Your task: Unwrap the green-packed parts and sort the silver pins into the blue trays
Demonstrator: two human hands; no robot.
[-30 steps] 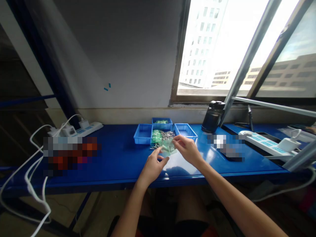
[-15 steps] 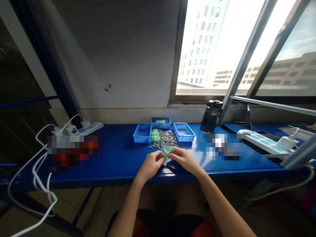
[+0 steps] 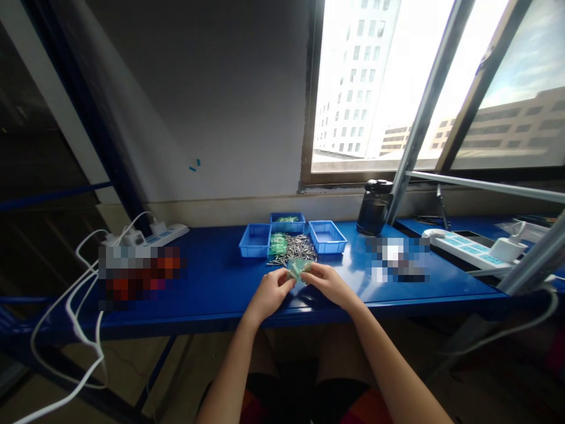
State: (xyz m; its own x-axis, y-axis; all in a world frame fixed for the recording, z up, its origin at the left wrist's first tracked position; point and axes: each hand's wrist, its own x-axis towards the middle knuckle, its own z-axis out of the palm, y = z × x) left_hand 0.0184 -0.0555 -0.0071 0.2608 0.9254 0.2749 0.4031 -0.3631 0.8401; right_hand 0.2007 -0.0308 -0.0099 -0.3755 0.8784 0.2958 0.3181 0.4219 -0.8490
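Between my hands, just above the near part of the blue table (image 3: 207, 282), is a small clear green plastic bag (image 3: 296, 268). My left hand (image 3: 272, 290) pinches its left side with thumb and fingers. On its right side, the fingers of my right hand (image 3: 325, 281) are closed on it too. Whether anything lies inside the bag is too small to tell. Right behind it spreads a loose pile of thin silvery metal pins or screws (image 3: 301, 247). Several more green bags (image 3: 278, 242) lie at the pile's left edge.
Blue plastic bins stand around the pile: one at left (image 3: 255, 241), one at right (image 3: 327, 238), and one behind (image 3: 288, 222) with green bags inside. A dark bottle (image 3: 374, 207) stands by the window. Power strips (image 3: 470, 247) with white cables sit at both sides.
The view has shifted slightly. Both hands stay at the green bag, which looks a little more spread out between the fingers.
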